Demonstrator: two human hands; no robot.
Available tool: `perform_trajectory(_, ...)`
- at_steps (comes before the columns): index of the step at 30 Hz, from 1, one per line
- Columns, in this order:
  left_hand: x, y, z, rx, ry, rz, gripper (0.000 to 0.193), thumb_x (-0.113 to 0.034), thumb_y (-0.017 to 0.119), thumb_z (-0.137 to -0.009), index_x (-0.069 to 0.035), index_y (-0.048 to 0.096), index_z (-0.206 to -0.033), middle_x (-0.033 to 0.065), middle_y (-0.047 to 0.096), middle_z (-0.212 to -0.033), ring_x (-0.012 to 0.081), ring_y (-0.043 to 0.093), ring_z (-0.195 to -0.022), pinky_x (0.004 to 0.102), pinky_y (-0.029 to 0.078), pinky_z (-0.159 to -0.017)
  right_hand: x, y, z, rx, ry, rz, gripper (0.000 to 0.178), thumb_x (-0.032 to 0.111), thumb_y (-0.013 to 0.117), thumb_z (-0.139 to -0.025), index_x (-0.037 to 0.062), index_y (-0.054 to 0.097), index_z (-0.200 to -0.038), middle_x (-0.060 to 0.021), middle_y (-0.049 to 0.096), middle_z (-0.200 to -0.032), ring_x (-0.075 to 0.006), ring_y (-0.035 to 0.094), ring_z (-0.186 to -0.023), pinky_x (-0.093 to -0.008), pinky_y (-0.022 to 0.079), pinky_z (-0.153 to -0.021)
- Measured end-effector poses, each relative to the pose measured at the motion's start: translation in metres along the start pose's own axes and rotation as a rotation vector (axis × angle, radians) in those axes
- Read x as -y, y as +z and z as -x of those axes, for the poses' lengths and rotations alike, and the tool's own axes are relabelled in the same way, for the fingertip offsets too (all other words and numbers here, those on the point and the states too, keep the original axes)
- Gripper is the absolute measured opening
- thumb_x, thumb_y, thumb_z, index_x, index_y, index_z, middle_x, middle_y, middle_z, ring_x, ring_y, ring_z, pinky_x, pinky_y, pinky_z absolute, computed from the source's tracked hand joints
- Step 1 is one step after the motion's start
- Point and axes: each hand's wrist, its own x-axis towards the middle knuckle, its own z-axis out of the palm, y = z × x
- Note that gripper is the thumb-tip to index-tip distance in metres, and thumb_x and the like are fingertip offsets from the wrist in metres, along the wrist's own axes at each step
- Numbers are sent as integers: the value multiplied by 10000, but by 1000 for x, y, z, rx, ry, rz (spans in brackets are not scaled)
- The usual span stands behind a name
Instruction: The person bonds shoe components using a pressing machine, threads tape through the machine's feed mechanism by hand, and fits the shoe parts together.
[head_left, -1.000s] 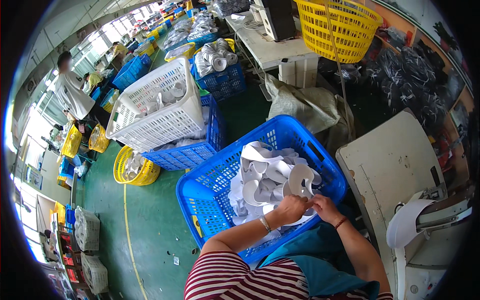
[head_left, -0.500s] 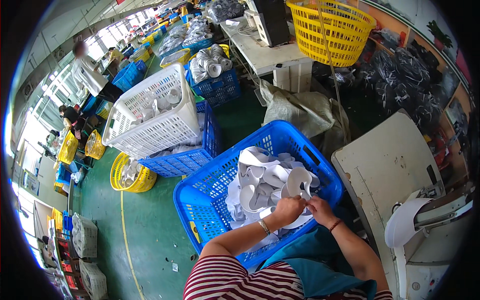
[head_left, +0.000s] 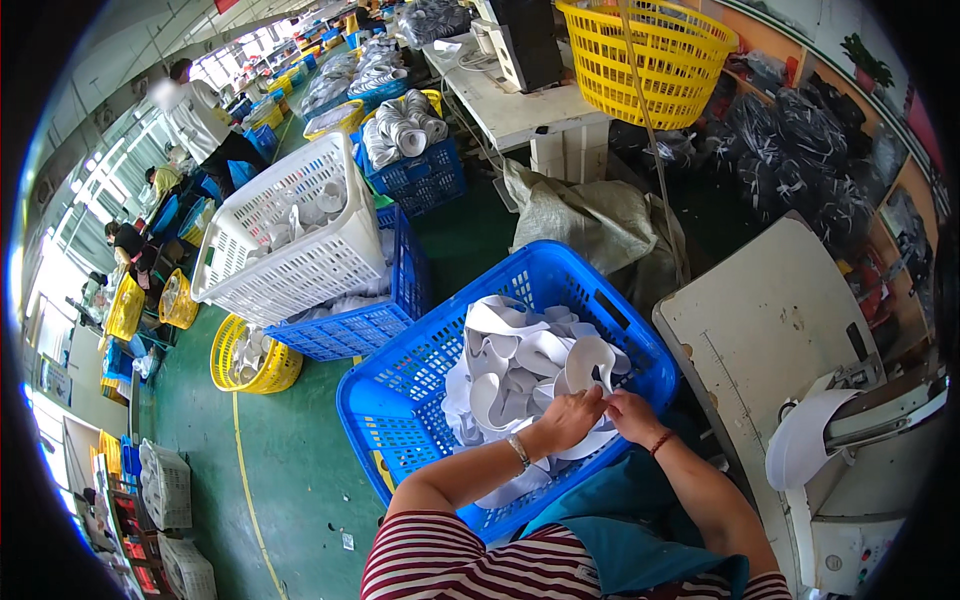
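Note:
My left hand (head_left: 570,420) and my right hand (head_left: 636,416) meet over the near right part of a blue plastic basket (head_left: 385,408). Fingers of both are closed in a pinch on a white curved piece (head_left: 588,364), a thin bent sheet that loops up beyond the fingertips. Exactly where each fingertip grips it is hidden. Beneath and around it, many similar white curved strips (head_left: 490,395) lie heaped in the basket. Another white curved piece (head_left: 806,440) hangs over the arm of a machine (head_left: 885,418) to my right.
A worktable (head_left: 775,310) adjoins the basket's right side. Left of it stand a white basket (head_left: 300,280) atop a blue crate (head_left: 350,330) and a yellow basket (head_left: 290,370). Beyond lie a woven sack (head_left: 580,220) and a raised yellow basket (head_left: 650,70). A person (head_left: 200,120) stands far left.
The view has shifted slightly, so most things sit a little further left. In the background, the standing person has changed posture and moved right. Both hands keep pinching the white piece.

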Motion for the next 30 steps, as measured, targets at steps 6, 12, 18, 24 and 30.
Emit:
perform_trajectory(6,-9,4,5,22,48,-26,187,-81,496,-817,-24,570,-978,113,511,-929,256,589,-826,357,511,-663,-15,7,-4,-27,63,-36,149,136,529,-843,51,644,-883,-156,614,-914,-352,590,-866,-426,481,-745)
perform_trajectory(12,-9,8,13,10,101,22,294,-59,493,-805,-62,538,-1095,127,536,-1078,275,607,-869,364,518,-679,-20,13,-4,-56,132,-49,165,150,517,-850,64,651,-890,-152,619,-931,-346,594,-871,-421,484,-743)
perform_trajectory(18,-1,-4,5,53,-118,143,238,-53,501,-788,-58,526,-1024,157,621,-854,301,623,-769,398,506,-653,-10,11,-7,-110,100,-19,171,160,512,-861,66,647,-908,-146,615,-935,-343,593,-870,-418,484,-739)
perform_trajectory(24,-31,-31,4,-46,60,229,165,-34,555,-760,-82,606,-910,108,580,-650,274,608,-631,386,478,-553,-38,22,-9,-233,145,-53,177,150,499,-859,35,632,-881,-176,618,-900,-356,592,-857,-431,479,-740)
perform_trajectory(30,-82,-109,10,-234,43,563,150,-10,638,-756,-57,632,-899,106,633,-718,254,627,-619,329,496,-541,-31,21,-3,-170,242,52,166,124,499,-837,28,631,-869,-200,624,-881,-364,591,-863,-441,478,-744)
